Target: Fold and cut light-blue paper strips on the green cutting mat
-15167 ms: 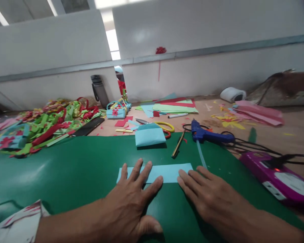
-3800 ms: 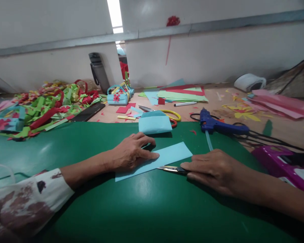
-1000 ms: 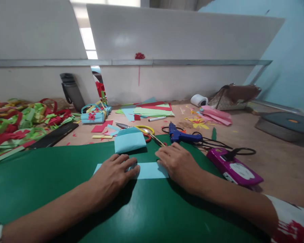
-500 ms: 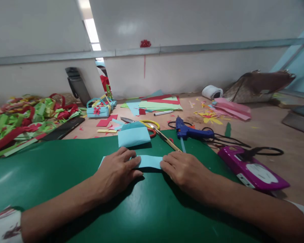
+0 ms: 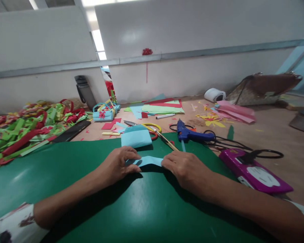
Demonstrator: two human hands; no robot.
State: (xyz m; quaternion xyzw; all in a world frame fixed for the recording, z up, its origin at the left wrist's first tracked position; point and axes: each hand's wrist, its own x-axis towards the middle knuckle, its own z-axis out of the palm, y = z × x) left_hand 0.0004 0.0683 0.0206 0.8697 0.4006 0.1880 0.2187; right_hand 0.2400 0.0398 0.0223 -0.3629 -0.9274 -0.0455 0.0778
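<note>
A narrow light-blue paper strip (image 5: 151, 161) spans the gap between my two hands, bowed up a little in its middle over the green mat (image 5: 139, 202). At its left end, my left hand (image 5: 121, 162) has thumb and fingers closed around the paper, covering part of it. My right hand (image 5: 184, 167) pinches the other end with its fingertips. Just beyond the strip stands a folded light-blue paper piece (image 5: 136, 137). Behind that lie scissors with red and yellow handles (image 5: 154, 135) and a gold-coloured pen-like stick (image 5: 168, 141).
A blue hot glue gun (image 5: 192, 134) with a glue stick lies right of centre, its black cable running to a magenta power strip (image 5: 255, 173). Cut paper strips (image 5: 27, 131) heap up at left, near a phone (image 5: 72, 131), a bottle (image 5: 85, 92) and a small blue paper bag (image 5: 103, 114).
My left hand has shifted its grip, thumb and fingers now around the strip's left end rather than pressing over it. The strip bows more. The view has shifted slightly.
</note>
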